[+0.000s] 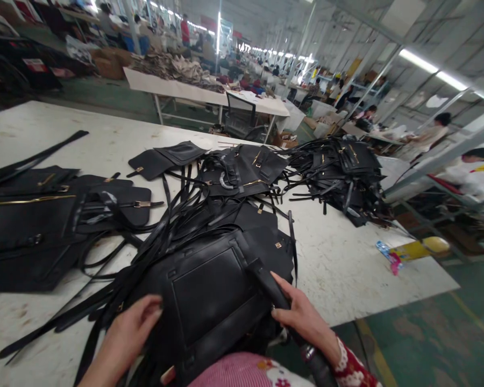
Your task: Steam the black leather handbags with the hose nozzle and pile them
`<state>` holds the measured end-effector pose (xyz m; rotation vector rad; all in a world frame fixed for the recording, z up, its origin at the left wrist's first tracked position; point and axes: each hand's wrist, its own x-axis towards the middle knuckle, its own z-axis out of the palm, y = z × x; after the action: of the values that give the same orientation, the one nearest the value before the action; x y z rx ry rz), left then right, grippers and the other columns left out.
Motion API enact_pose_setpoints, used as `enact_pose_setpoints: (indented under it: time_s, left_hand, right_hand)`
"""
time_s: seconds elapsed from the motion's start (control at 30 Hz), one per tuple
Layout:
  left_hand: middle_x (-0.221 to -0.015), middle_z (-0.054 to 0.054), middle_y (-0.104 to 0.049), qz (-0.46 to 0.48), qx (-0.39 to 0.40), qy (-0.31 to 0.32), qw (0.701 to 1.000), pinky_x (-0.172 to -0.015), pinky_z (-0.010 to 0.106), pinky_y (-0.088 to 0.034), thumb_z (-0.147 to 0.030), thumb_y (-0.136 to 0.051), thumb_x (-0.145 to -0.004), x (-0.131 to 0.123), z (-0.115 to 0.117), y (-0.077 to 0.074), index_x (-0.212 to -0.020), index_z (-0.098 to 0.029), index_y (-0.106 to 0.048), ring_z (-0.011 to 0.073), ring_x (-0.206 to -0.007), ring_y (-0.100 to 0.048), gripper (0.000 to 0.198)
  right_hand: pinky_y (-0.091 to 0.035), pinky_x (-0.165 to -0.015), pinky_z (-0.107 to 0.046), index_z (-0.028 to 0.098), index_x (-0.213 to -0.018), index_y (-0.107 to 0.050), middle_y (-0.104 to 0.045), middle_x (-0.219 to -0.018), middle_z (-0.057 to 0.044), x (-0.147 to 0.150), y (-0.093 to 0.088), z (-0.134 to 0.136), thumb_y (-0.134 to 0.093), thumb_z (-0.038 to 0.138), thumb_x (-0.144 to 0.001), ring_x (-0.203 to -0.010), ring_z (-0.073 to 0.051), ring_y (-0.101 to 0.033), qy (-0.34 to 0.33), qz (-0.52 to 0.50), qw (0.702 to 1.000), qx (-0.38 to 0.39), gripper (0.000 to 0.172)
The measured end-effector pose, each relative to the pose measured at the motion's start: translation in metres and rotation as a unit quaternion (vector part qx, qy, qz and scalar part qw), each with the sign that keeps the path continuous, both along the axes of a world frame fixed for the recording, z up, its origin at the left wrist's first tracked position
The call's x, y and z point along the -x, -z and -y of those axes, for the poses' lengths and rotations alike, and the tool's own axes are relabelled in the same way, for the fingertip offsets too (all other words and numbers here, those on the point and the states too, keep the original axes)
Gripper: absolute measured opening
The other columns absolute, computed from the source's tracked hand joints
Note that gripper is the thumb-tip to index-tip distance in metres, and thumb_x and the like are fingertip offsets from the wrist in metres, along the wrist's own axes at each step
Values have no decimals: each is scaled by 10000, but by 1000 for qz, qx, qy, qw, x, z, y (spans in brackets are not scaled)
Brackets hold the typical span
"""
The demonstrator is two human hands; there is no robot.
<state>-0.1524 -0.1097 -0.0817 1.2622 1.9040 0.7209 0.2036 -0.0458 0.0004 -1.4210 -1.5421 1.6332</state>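
Note:
A black leather bag panel (pixel 210 295) with a raised rectangular pocket lies at the near edge of the white table (pixel 339 269), on top of a heap of black straps. My left hand (pixel 129 333) grips the panel's left edge, fingers curled over it. My right hand (pixel 302 317) rests on the panel's right side, fingers closed round a dark tube-like handle (pixel 274 293) that runs down toward my wrist.
More black bag pieces with gold zips lie at the left (pixel 28 215), in the middle (pixel 242 172) and in a pile at the far right (pixel 342 172). A yellow packet (pixel 415 250) sits at the table's right corner. Other people work at tables beyond.

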Motion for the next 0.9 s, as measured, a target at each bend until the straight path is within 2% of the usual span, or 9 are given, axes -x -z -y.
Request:
enact_pose_setpoints:
  time_s: [0.07, 0.13, 0.2, 0.27, 0.33, 0.43, 0.57, 0.77, 0.9]
  left_hand:
    - [-1013, 34, -625, 2, -86, 46, 995, -901, 337, -393, -370, -542, -663, -16, -63, -32, -965, -235, -608, 217, -975, -557, 337]
    - [-1076, 40, -595, 78, -110, 74, 988, -975, 334, -316, -326, -547, -655, -47, -125, -46, -1014, -220, -604, 215, -1053, -504, 379]
    - [-995, 58, -625, 154, -73, 70, 983, -966, 347, -316, -282, -601, -583, -80, -173, -43, -925, -184, -639, 237, -1023, -516, 358]
    - [-813, 62, -657, 199, -31, 76, 977, -882, 368, -384, -286, -624, -552, -104, -201, -30, -771, -154, -656, 251, -892, -569, 257]
    - [-674, 53, -653, 248, 5, 88, 965, -761, 365, -440, -346, -615, -581, -116, -211, -18, -694, -137, -645, 235, -738, -598, 240]
    - [-660, 66, -662, 342, 50, 102, 933, -669, 342, -462, -429, -586, -636, -117, -202, -10, -724, -114, -641, 206, -637, -604, 331]
    - [-689, 82, -673, 434, 75, 91, 893, -690, 332, -460, -408, -637, -614, -113, -187, -9, -737, -99, -645, 201, -652, -610, 333]
    - [-625, 45, -655, 501, 76, 64, 860, -625, 291, -447, -355, -674, -608, -118, -184, -8, -699, -111, -634, 161, -569, -581, 263]
    - [-728, 49, -679, 520, 68, 61, 849, -673, 270, -442, -295, -687, -604, -119, -183, -13, -858, -113, -650, 158, -653, -601, 314]
  right_hand:
    - [-409, -434, -202, 261, -1316, -358, -597, -770, 33, 5, -2, -2, -545, 79, -623, -463, -94, -461, 0, -14, 1000, 11, 740]
    - [-408, -414, -197, 274, -1321, -344, -597, -781, 32, 10, -7, -8, -548, 85, -638, -445, -89, -463, -1, -31, 999, 19, 737]
    - [-406, -397, -190, 292, -1320, -337, -597, -837, 25, 14, -13, -16, -557, 92, -650, -441, -84, -472, -5, -47, 999, 20, 733]
    - [-404, -393, -180, 301, -1315, -341, -597, -870, 22, 18, -18, -27, -572, 94, -653, -440, -76, -478, -10, -58, 998, 13, 731]
    - [-404, -392, -170, 296, -1312, -346, -597, -854, 25, 20, -21, -38, -588, 96, -650, -437, -71, -485, -12, -62, 998, 8, 732]
    - [-401, -373, -161, 279, -1310, -347, -591, -832, 25, 23, -21, -54, -603, 118, -651, -429, -74, -500, -25, -78, 996, 21, 725]
    - [-423, -365, -176, 264, -1319, -329, -585, -746, 31, 30, -17, -70, -604, 151, -675, -427, -95, -515, -40, -109, 992, 46, 710]
    - [-450, -384, -205, 220, -1346, -285, -593, -737, 9, 36, -18, -83, -614, 193, -691, -440, -105, -507, 87, -112, 989, -42, 734]
    - [-441, -392, -202, 241, -1338, -301, -595, -766, 14, 21, -29, -71, -606, 156, -687, -449, -100, -505, 54, -99, 994, -6, 724]
